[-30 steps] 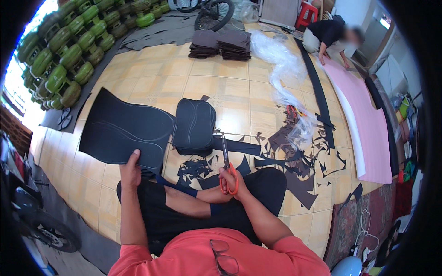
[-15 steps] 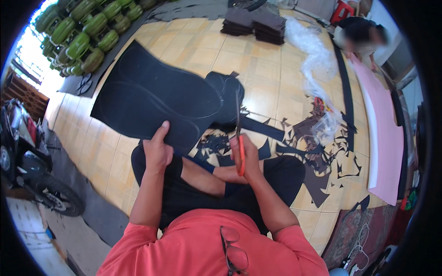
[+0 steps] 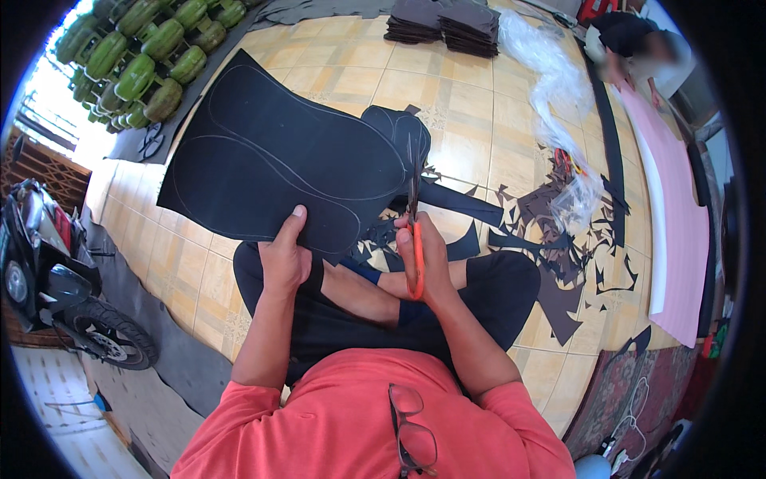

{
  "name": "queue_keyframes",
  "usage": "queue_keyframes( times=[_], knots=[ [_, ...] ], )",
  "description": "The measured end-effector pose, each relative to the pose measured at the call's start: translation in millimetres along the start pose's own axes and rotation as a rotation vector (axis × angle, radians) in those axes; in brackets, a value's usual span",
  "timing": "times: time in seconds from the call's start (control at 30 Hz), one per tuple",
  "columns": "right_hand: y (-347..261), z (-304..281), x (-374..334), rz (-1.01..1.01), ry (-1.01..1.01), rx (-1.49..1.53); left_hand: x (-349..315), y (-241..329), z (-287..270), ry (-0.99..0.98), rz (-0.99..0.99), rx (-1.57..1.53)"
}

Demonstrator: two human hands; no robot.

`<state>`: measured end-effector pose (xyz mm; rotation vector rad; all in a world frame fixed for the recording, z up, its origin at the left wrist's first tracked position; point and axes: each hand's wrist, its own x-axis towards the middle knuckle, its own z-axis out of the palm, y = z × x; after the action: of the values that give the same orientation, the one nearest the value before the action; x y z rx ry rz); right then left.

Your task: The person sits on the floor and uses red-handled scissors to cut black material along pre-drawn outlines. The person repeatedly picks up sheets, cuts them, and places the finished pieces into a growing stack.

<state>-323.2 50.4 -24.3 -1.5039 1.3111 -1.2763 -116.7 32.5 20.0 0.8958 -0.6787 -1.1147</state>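
My left hand (image 3: 287, 254) is closed on the lower edge of a large black sheet (image 3: 255, 152), thumb on top and fingers underneath. Pale curved outlines, shaped like shoe soles, are drawn on the sheet. My right hand (image 3: 432, 257) grips scissors with orange handles (image 3: 416, 259). Their dark blades point away from me at the sheet's right edge; whether they touch it I cannot tell. Just behind the blades is a smaller black piece (image 3: 391, 124) with similar outlines. Black offcuts (image 3: 383, 239) lie on the floor under the sheet, by my crossed legs.
Brown and black scraps (image 3: 550, 215) and crumpled clear plastic (image 3: 550, 88) are on the tiles at right. Dark stacked sheets (image 3: 443, 28) stand far ahead. Green gas cylinders (image 3: 136, 76) and a motorbike (image 3: 72, 295) are at left. A person (image 3: 630, 52) bends over pink material (image 3: 670, 215).
The black sheet has tilted and shifted slightly right, its outlines showing more clearly. The scissors' blades now sit against its right edge in the picture. The whole view has moved a little.
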Motion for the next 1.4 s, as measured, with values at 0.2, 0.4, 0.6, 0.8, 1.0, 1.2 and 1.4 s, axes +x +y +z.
queue_keyframes(
  times=[0.2, 0.4, 0.6, 0.8, 1.0, 1.2, 1.4],
  knots=[
    [-3, 0, 2, -0.011, 0.005, -0.012, -6, 2, 6, -0.033, -0.038, -0.025],
    [4, 1, -3, 0.112, -0.06, 0.088, 0, 4, 0, -0.029, -0.069, -0.054],
    [13, -2, -9, 0.123, -0.109, 0.077, 9, 10, -8, -0.022, -0.141, -0.004],
    [21, -8, -10, 0.184, -0.199, 0.184, 11, 4, -16, -0.03, -0.156, 0.029],
    [30, -9, -7, 0.26, -0.053, 0.207, 21, 15, -29, -0.046, -0.245, 0.134],
    [15, -23, 19, 0.178, -0.092, 0.061, 13, 21, -43, -0.089, -0.45, 0.308],
    [-5, -19, 25, 0.028, -0.078, -0.036, 3, 21, -48, -0.166, -0.571, 0.395]
  ],
)
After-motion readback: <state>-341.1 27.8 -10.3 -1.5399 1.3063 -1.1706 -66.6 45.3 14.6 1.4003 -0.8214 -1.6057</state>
